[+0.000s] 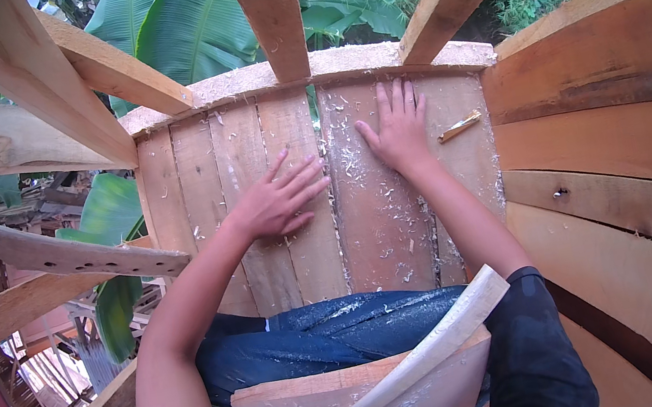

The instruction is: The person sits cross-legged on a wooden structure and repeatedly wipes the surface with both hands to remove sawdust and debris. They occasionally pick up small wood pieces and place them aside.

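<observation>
Head view, underfoot: the planks (383, 228) lie below both your hands and run away from you to the rail (223, 89).
On the left: your left hand (278, 201) is spread palm down over the planks, pointing right, its longest fingers reaching the gap (333, 211).
On the right: your right hand (400, 129) is spread too, palm down on the reddish plank, farther out, its fingertips just short of the rail.
Grip: neither of your hands pinches anything; you cannot tell how firmly they press.
Between them: the gap splits the planks, with your right hand wholly to its right.
Scattered: pale shavings (350, 162) dot the wood, thickest near the gap.
Loose piece: a small golden stick (460, 127) lies right of your right hand, apart from it.
Across your lap: a board (331, 381) sits near your jeans (323, 335), a curved strip (458, 311) slanting over it.
Right edge: the plank wall (601, 129) stands beside your right arm.
</observation>
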### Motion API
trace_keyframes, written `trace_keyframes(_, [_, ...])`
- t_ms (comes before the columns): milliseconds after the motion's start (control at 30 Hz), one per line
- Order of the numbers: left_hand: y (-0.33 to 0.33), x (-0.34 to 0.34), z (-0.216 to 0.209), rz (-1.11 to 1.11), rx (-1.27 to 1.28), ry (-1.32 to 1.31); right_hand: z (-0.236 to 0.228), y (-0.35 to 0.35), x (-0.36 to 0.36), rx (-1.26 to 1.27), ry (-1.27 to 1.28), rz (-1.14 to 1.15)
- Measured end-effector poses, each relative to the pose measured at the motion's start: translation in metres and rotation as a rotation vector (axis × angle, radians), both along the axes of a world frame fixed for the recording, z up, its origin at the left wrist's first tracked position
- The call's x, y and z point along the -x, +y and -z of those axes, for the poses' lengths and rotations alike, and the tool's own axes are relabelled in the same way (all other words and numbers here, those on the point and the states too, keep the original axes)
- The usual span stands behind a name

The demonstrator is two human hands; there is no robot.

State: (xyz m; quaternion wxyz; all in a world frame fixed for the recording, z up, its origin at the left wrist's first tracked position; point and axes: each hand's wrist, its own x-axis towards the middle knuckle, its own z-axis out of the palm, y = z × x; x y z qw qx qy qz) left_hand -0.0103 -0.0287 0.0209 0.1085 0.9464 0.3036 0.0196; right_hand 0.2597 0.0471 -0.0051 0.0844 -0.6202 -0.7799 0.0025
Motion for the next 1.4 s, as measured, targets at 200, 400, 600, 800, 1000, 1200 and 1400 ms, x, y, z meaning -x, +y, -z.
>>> trace_keyframes(200, [-0.013, -0.02, 0.016, 0.23, 0.092, -0.011, 0.002, -0.019, 0.023, 0.108, 0.141, -0.512])
trace_keyframes(400, [0.045, -0.028, 0.009, -0.251, -0.111, 0.116, 0.0, 0.018, -0.005, 0.12, -0.008, 0.055])
trace_keyframes(600, [0.04, -0.013, 0.003, -0.201, -0.137, -0.203, 0.005, -0.018, 0.037, 0.027, 0.225, -0.449])
trace_keyframes(800, [0.019, -0.008, 0.007, -0.003, -0.023, -0.171, -0.035, -0.028, 0.029, 0.544, 0.185, -0.529])
trace_keyframes(1000, [0.053, -0.017, 0.006, -0.526, -0.234, -0.087, -0.006, -0.016, 0.04, 0.003, 0.199, -0.536])
trace_keyframes(1200, [0.028, -0.014, 0.001, 0.047, -0.077, -0.065, -0.001, -0.035, 0.026, 0.017, 0.146, -0.3])
trace_keyframes(1400, [0.008, -0.027, 0.014, 0.003, 0.044, 0.05, -0.004, -0.08, -0.036, 0.157, 0.242, -0.611])
